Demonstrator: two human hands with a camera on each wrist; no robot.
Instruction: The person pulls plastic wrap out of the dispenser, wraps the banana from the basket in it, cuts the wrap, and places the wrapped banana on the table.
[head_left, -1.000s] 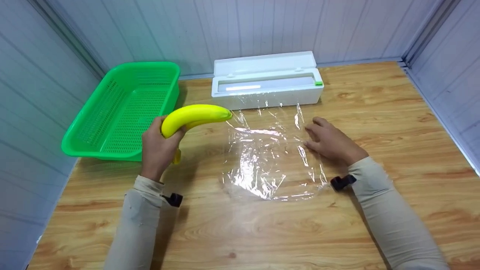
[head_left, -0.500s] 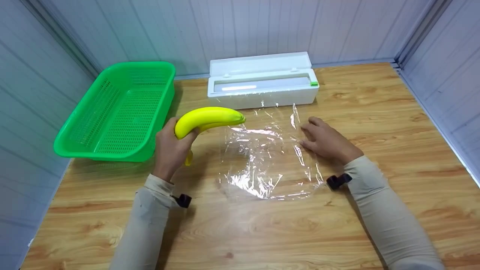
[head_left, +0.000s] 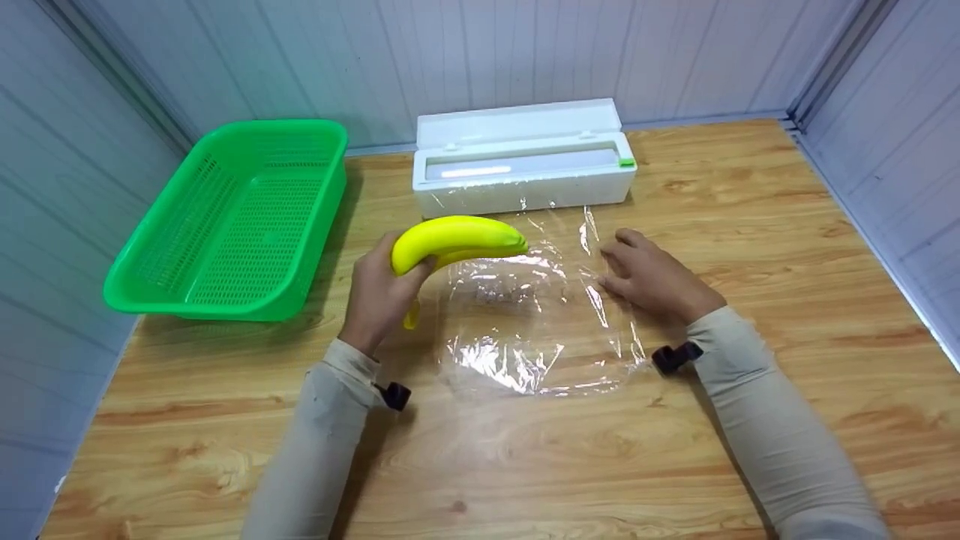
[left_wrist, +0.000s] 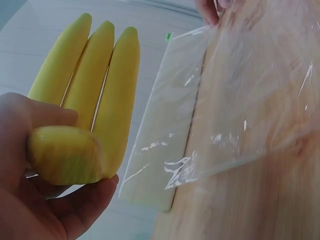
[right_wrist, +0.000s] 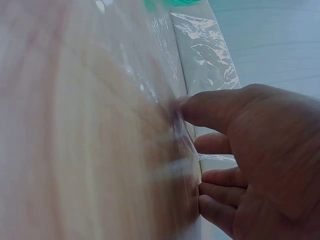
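My left hand [head_left: 379, 296] grips a bunch of yellow bananas [head_left: 457, 236], raised over the left part of a sheet of plastic wrap [head_left: 525, 330]. In the left wrist view, three bananas [left_wrist: 92, 75] point away side by side, and the thick end by the thumb faces the camera. The clear, creased wrap runs forward from a white dispenser box [head_left: 525, 191] with its lid up. At the sheet's right edge, my right hand [head_left: 652, 274] touches the wrap with thumb and fingertips, the thumb standing apart from the loosely bent index finger.
A green plastic basket [head_left: 296, 300] with perforated sides stands at the back left of the wooden table [head_left: 465, 472]. Pale panel walls [head_left: 517, 60] rise behind and at both sides. A green cutter slider [head_left: 626, 162] sits at the box's right end.
My left hand has carried the bananas rightward, away from the basket and over the wrap's left part. The right hand has stayed at the wrap's right edge. The camera view has shifted slightly.
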